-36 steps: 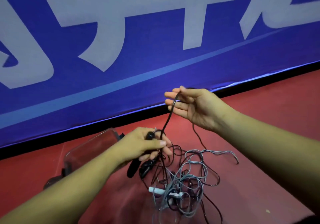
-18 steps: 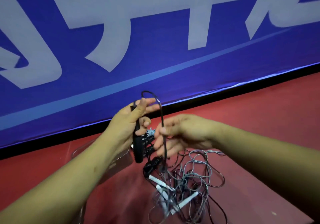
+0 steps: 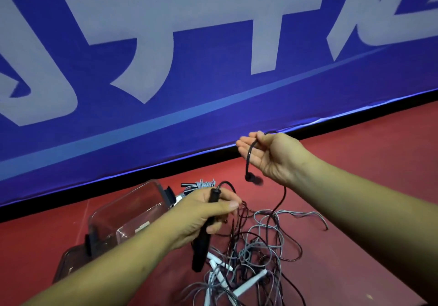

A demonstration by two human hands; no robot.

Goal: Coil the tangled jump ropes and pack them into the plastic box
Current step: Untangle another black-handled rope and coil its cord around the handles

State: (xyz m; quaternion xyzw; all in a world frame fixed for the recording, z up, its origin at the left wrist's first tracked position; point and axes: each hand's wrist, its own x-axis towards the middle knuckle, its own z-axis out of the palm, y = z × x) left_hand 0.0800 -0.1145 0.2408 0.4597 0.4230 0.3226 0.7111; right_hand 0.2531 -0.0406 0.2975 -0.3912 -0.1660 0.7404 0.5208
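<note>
A tangle of black and grey jump ropes (image 3: 258, 253) with white handles (image 3: 248, 284) lies on the red floor. My left hand (image 3: 203, 215) grips black rope handles (image 3: 201, 251) that point down over the pile. My right hand (image 3: 267, 156) is raised to the right, pinching a black cord (image 3: 248, 158) between thumb and fingers, the other fingers held out straight. The cord hangs in a loop and runs down into the tangle. A clear plastic box (image 3: 128, 213) with black clips stands just left of my left hand.
A blue banner (image 3: 213, 68) with large pale characters stands along the far side, its black base (image 3: 118, 182) on the floor. A coiled grey rope bundle (image 3: 201, 184) lies behind the box. The box's lid (image 3: 68, 265) rests under my left forearm. Red floor stretches to the right.
My right hand has moved up and to the right, drawing the black cord out. My left hand has dropped lower with the handles, toward the pile.
</note>
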